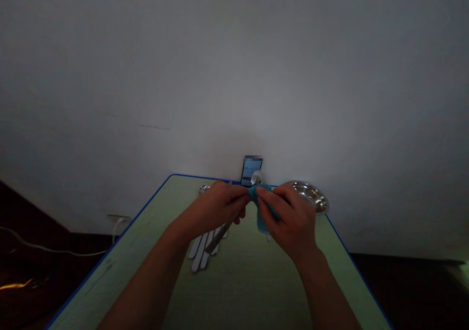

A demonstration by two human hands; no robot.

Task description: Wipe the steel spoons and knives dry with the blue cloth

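The left hand [214,210] is closed around the handle of a metal spoon [217,238], which steadies it while the right hand [291,222] pinches a teal cloth [262,208] against the spoon's raised bowl. Beyond, a white glove [200,252] lies flat at 11 o'clock on the green table [238,291]; a steel dish [311,195] sits at 1 o'clock, and a propped phone [252,171] stands at 12.

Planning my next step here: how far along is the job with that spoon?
Nothing clearly looks finished; the steel dish at the far edge of the green table could be either way. In hand: the left hand grips a metal spoon, and the right hand pinches a blue cloth around it. Possibly left: the white glove-like item lying below the left hand.
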